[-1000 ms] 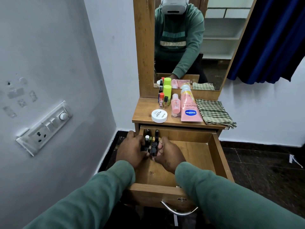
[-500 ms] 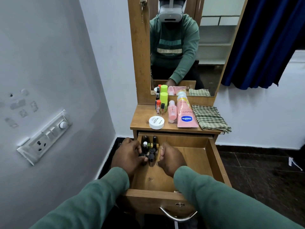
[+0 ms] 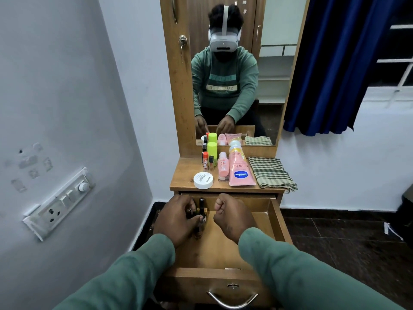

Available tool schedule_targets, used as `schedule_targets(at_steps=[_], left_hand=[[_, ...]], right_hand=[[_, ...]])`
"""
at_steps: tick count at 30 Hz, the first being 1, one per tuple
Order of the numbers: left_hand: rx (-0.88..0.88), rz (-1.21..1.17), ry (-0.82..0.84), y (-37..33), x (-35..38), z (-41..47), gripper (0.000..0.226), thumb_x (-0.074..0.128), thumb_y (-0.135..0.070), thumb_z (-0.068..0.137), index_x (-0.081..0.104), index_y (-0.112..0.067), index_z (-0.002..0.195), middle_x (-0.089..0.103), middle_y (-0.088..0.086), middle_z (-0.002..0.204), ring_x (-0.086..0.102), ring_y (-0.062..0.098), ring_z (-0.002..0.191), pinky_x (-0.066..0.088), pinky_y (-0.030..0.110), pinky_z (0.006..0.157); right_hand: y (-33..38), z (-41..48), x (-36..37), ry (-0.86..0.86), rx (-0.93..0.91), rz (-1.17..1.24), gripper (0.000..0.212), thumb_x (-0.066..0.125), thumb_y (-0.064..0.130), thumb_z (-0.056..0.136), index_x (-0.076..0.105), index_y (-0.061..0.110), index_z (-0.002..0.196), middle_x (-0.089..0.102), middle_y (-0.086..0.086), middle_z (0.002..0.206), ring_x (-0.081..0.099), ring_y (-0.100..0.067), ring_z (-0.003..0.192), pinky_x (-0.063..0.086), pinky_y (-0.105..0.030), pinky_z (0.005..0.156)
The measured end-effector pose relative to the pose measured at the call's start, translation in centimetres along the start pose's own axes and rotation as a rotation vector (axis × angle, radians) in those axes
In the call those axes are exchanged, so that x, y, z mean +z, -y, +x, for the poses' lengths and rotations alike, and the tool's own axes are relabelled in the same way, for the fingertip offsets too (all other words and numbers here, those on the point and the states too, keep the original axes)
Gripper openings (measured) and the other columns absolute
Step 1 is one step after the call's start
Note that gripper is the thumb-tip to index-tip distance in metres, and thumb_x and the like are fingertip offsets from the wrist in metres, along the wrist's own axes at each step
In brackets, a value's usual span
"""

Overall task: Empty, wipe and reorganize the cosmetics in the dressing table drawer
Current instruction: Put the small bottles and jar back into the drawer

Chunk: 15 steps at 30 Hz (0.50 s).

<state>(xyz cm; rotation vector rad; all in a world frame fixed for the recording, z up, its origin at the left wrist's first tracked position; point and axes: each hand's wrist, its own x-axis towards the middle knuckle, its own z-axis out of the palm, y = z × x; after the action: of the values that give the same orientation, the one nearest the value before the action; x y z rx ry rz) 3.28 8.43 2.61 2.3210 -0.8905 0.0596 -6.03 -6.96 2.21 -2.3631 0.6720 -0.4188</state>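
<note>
- Both hands were at the back of the open wooden drawer [image 3: 278, 222]. The left hand [image 3: 176, 220] had its fingers curled round a cluster of small dark glass bottles [image 3: 200, 218] in the drawer's back left corner.
- Just beside that cluster but apart from it, the right hand [image 3: 232, 217] was curled into a fist. Nothing showed inside it, and whether it hid something small could not be told.
- One slim black tube [image 3: 201, 204] stood upright by the drawer's back wall, just behind the gripped bottles.
- From the middle to the right wall and the front edge, the drawer floor was bare wood.
- On the wooden tabletop [image 3: 185, 175] above, a white round jar [image 3: 203, 180] sat near the front edge.
- A pink Vaseline tube [image 3: 240, 170] lay flat in the middle, with a small pink bottle [image 3: 223, 167] just beside it.
- Toward the back edge stood a lime-green capped bottle [image 3: 212, 151] and some orange-capped vials [image 3: 205, 159].
- A folded green checked cloth [image 3: 270, 173] lay at the tabletop's right edge, with neither hand on it.
- Emptying looked nearly or fully done, since the larger cosmetics were out on the tabletop.
- Whether the corner cluster was the last lot to come out or the first set back in could not be judged, and nothing showed whether the drawer had been wiped.
- Most of the reorganizing seemed left to do.
</note>
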Motion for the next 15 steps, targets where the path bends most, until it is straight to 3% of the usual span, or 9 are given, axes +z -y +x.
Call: schedule_targets(at_steps=[4,9,15], left_hand=[[0.015,-0.062,-0.044,-0.6,-0.1,2.1,0.031,0.082,-0.033,0.080,0.053,-0.033,0.090,0.063,-0.014,0.092,0.057,0.011,0.087,0.051,0.030,0.070],[-0.032,-0.129,-0.135,-0.7,0.3,5.6,0.043,0.088,-0.029,0.076,0.052,-0.033,0.100,0.067,-0.002,0.111,0.061,0.022,0.102,0.059,0.036,0.079],[-0.066,-0.180,-0.023,0.6,1.1,9.1,0.080,0.093,-0.029,0.069,0.047,-0.032,0.135,0.063,0.001,0.133,0.050,0.024,0.126,0.054,0.042,0.099]], right_hand=[[1.2,1.8,-1.3,-0.042,-0.023,0.005,0.026,0.080,0.019,0.085,0.059,0.032,0.089,0.066,0.013,0.088,0.062,-0.010,0.082,0.058,-0.034,0.074],[2.6,4.6,-1.6,-0.147,-0.069,0.021,0.033,0.082,0.018,0.085,0.057,0.033,0.099,0.070,0.007,0.112,0.062,-0.013,0.094,0.057,-0.030,0.077],[3.1,7.4,-0.9,-0.091,-0.121,-0.018,0.046,0.083,0.014,0.082,0.053,0.032,0.113,0.070,-0.001,0.121,0.060,-0.019,0.096,0.053,-0.029,0.076]])
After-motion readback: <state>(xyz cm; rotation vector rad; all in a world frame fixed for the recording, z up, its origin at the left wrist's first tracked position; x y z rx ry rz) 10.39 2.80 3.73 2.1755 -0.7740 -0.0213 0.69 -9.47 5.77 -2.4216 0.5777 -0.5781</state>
